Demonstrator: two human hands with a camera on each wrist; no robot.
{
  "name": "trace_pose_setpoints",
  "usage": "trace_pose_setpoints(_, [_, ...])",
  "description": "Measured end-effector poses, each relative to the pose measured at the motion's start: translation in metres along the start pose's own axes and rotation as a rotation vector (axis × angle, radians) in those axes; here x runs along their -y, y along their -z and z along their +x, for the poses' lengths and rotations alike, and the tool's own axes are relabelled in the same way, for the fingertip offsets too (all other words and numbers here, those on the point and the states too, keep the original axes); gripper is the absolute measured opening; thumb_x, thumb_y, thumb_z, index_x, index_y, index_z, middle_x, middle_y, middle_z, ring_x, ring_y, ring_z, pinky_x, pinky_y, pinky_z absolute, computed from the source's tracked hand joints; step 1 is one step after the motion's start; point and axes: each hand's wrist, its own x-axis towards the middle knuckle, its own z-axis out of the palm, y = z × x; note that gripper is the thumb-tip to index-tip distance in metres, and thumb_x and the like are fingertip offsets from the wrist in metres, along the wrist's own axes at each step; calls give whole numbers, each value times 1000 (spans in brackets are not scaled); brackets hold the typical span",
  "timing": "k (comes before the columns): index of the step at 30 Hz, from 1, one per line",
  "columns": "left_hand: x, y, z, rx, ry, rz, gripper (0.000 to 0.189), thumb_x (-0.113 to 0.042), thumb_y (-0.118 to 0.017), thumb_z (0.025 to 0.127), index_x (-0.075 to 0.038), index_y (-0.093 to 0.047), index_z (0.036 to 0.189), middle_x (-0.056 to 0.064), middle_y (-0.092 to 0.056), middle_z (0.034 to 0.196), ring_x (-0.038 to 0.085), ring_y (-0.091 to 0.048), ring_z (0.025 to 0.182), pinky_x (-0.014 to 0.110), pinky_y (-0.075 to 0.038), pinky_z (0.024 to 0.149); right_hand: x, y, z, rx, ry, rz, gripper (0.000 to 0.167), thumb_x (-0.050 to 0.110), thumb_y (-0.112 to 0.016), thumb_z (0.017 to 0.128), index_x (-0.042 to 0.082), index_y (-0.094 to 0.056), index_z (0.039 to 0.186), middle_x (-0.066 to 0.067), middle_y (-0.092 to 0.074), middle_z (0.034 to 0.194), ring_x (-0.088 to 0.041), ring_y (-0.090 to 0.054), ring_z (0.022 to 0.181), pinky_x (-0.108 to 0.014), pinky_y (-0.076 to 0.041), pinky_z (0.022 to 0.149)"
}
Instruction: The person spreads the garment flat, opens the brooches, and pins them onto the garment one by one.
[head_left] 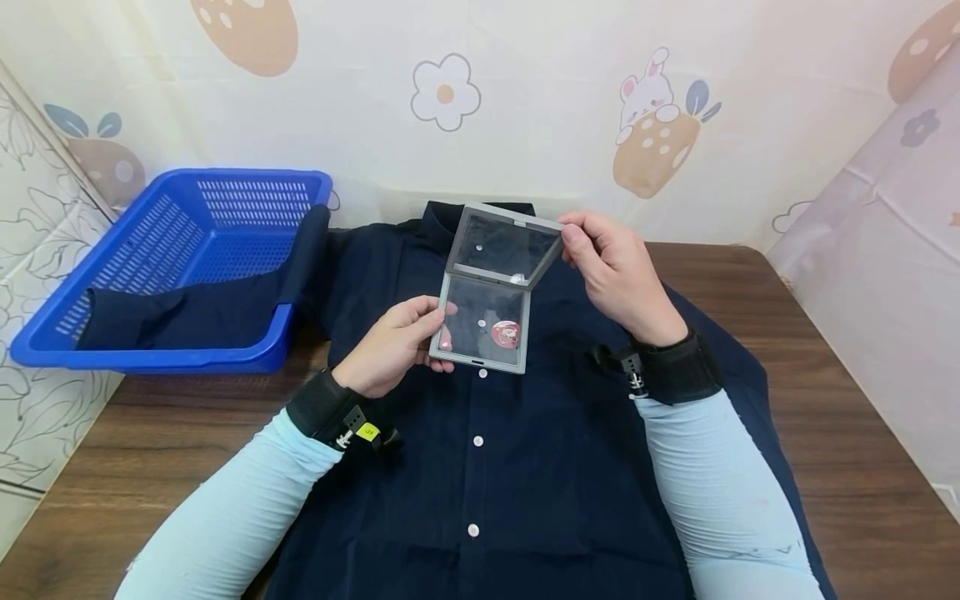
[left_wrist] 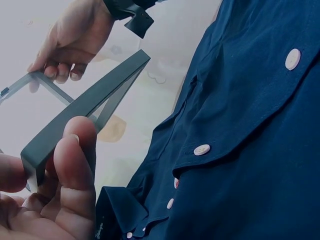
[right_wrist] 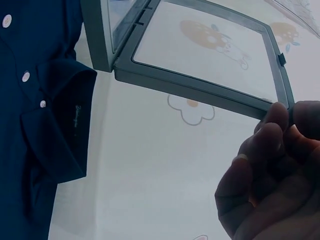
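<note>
Above a dark navy button-up shirt (head_left: 562,475), both hands hold a grey-framed hinged case (head_left: 488,278) with clear windows, its two halves unfolded. My left hand (head_left: 393,343) pinches the left side of the lower half between thumb and fingers. With thumb and fingertips, my right hand (head_left: 621,271) grips the outer corner of the raised lid. A round red-and-white sticker-like piece (head_left: 506,334) shows in the lower half, toward its right. In the right wrist view, the lid's frame (right_wrist: 195,92) has a small tab on its edge. The shirt's collar (right_wrist: 60,125) lies beyond the case.
A blue perforated basket (head_left: 172,360) stands at the left, with a navy sleeve (head_left: 187,312) draped into it. Shirt and basket are on a brown wooden table (head_left: 847,417). Behind hangs a pale curtain (head_left: 525,158) with flower and rabbit prints.
</note>
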Motion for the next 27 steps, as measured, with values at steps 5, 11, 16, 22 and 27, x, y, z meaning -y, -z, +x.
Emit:
trace_pose_setpoints(5, [-1,0,-1,-9,-6,-2,34,-18,-34,106,4,-40,132,13,-51,80,21,-59,66,33,-55,67,4,3,-1,29,-3,-19,27,19,-45,103,4,-65,113,-7,-56,82,-13,-48,76,-26,-37,69])
trace_pose_setpoints(11, [0,1,0,-23,1,-9,37,-23,-34,106,2,-40,132,10,-53,79,23,-61,68,33,-55,66,8,5,-4,56,-5,-24,24,18,-46,103,5,-65,111,-5,-54,81,-14,-46,71,-26,-35,67])
trace_pose_setpoints(16, [-1,2,1,-44,1,-3,44,-34,-29,106,0,-43,131,12,-54,79,27,-64,71,33,-54,65,15,8,-7,93,-11,-4,24,17,-47,103,5,-64,114,-6,-44,71,-16,-39,61,-28,-31,62])
trace_pose_setpoints(22, [-3,3,0,-48,-7,12,62,-50,-23,103,1,-42,135,14,-55,81,28,-64,73,34,-54,67,21,11,-9,133,34,-5,21,16,-48,102,6,-65,112,-5,-40,68,-15,-36,58,-29,-30,57])
trace_pose_setpoints(27, [-4,5,-2,-63,-32,-12,70,-56,-21,101,0,-41,136,15,-56,83,26,-65,73,34,-55,69,26,11,-11,198,109,-23,17,13,-51,100,7,-65,110,-2,-45,73,-12,-39,60,-28,-33,57])
